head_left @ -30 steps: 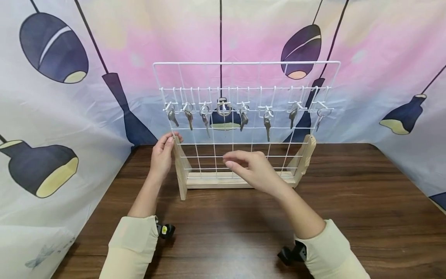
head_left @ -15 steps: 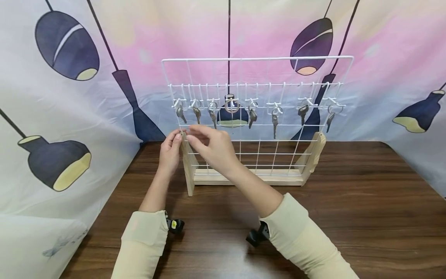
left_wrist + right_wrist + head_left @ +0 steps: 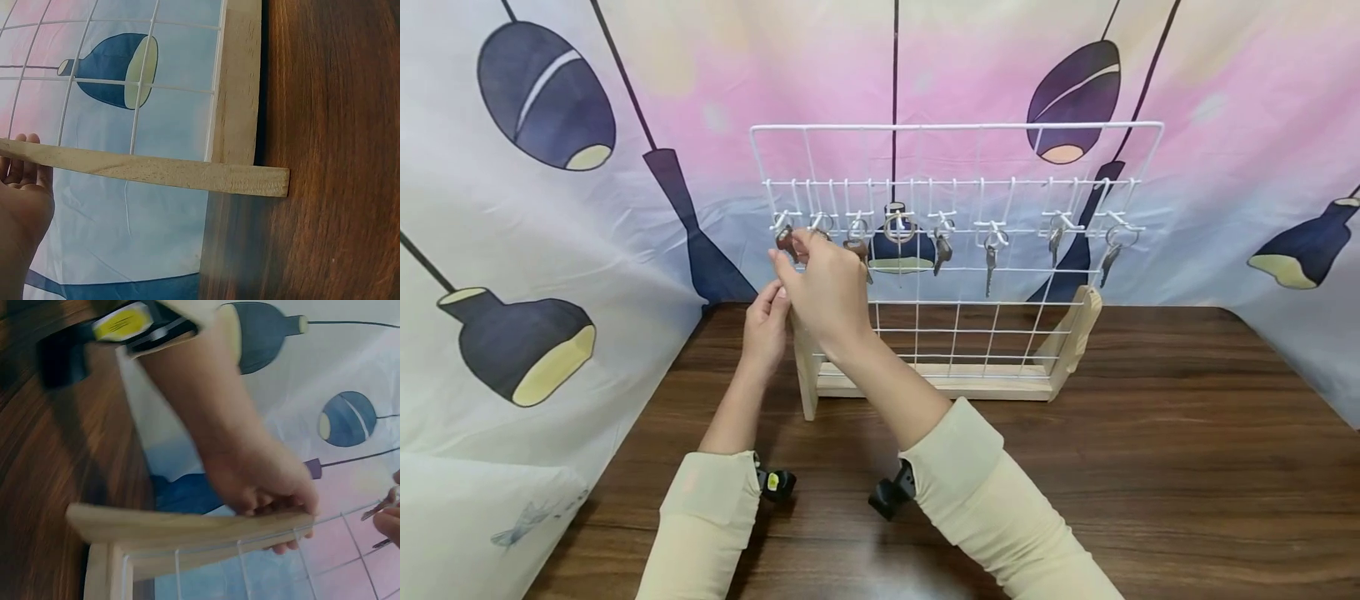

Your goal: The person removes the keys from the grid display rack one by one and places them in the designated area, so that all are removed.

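A white wire grid rack (image 3: pixel 955 126) stands on wooden legs, with several metal keys hanging by rings from its hooks. My left hand (image 3: pixel 765 329) grips the top of the rack's left wooden leg (image 3: pixel 807 379); the left wrist view has its fingers behind that leg (image 3: pixel 144 167). Raised at the left end of the hook row is my right hand (image 3: pixel 831 292), thumb and forefinger parted around the leftmost key (image 3: pixel 785 242). In the right wrist view these fingertips (image 3: pixel 389 525) lie close to the key; contact is unclear. The second key is largely hidden by this hand.
The rack stands on a brown wooden table (image 3: pixel 1187 467). A patterned cloth (image 3: pixel 700 83) hangs close behind and at the sides. One hook in the middle carries a bare-looking ring (image 3: pixel 898 227). Black wrist cameras (image 3: pixel 891 496) sit under both sleeves.
My right hand has moved left and up from before the grid's middle to the leftmost key. My left hand keeps its grip on the leg. The view has shifted slightly.
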The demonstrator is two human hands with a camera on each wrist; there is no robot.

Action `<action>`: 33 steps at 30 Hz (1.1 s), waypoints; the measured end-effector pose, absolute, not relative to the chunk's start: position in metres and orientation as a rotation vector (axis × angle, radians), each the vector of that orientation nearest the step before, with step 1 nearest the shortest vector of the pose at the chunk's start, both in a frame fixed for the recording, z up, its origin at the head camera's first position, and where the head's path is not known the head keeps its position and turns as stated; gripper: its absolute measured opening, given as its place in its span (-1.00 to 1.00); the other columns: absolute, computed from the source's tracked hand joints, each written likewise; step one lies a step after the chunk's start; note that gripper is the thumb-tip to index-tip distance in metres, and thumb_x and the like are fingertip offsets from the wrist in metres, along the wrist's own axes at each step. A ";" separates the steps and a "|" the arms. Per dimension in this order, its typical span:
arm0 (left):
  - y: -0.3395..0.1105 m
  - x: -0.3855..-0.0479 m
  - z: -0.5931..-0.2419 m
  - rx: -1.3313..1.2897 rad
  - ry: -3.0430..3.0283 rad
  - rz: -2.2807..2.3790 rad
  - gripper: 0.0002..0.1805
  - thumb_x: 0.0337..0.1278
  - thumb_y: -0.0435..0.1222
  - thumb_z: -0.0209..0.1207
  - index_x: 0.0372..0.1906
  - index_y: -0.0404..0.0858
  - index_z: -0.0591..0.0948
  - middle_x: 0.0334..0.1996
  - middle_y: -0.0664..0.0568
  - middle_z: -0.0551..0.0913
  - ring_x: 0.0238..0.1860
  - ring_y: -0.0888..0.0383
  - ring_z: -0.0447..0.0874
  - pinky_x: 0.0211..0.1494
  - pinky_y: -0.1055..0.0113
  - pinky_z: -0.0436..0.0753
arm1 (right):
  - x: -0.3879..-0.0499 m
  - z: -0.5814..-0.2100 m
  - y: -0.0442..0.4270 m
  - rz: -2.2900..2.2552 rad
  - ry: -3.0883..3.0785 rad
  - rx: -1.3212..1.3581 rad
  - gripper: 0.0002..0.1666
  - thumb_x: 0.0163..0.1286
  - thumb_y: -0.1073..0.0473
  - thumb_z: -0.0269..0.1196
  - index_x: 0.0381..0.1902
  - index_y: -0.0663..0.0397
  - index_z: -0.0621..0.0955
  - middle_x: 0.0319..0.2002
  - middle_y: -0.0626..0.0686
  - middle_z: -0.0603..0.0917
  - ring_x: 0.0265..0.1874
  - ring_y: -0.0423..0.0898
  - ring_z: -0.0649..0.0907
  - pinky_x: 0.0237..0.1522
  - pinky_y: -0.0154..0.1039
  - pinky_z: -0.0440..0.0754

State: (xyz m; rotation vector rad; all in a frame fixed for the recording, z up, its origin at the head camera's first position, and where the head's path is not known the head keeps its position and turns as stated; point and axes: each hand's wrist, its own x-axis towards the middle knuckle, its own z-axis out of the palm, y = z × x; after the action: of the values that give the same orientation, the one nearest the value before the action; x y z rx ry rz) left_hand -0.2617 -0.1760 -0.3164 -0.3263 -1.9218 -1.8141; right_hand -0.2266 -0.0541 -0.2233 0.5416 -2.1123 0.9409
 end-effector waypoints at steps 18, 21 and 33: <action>-0.175 -0.263 -0.317 -0.343 -1.912 -1.808 -0.61 0.40 -0.32 -0.14 0.13 -0.54 0.40 -0.20 0.18 0.58 -0.15 0.35 0.47 -0.04 0.46 0.43 | -0.227 -0.224 -0.061 1.134 -1.992 0.509 -0.87 0.20 0.23 0.25 -0.36 0.08 0.73 -0.49 -0.09 0.71 -0.50 -0.27 0.66 -0.47 -0.48 0.51; -0.176 -0.262 -0.317 -0.351 -1.913 -1.810 -0.61 0.39 -0.34 -0.14 0.15 -0.52 0.40 -0.19 0.19 0.57 -0.14 0.34 0.47 -0.02 0.46 0.42 | -0.223 -0.226 -0.061 1.214 -1.941 0.544 -0.89 0.19 0.25 0.25 -0.39 0.10 0.72 -0.52 -0.07 0.70 -0.54 -0.30 0.64 -0.50 -0.54 0.47; -0.176 -0.262 -0.317 -0.373 -1.903 -1.794 -0.64 0.38 -0.32 -0.13 0.04 -0.56 0.44 -0.33 0.34 0.56 -0.20 0.32 0.46 -0.09 0.46 0.44 | -0.207 -0.226 -0.053 1.396 -1.856 0.603 -0.89 0.19 0.31 0.25 -0.35 0.22 0.70 -0.49 0.02 0.71 -0.54 -0.28 0.65 -0.49 -0.58 0.51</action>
State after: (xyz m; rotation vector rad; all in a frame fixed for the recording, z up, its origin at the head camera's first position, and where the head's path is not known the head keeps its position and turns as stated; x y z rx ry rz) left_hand -0.2619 -0.1762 -0.3173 -0.3731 -1.9025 -1.7942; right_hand -0.2065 -0.0531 -0.2260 0.6026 -1.8562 1.3962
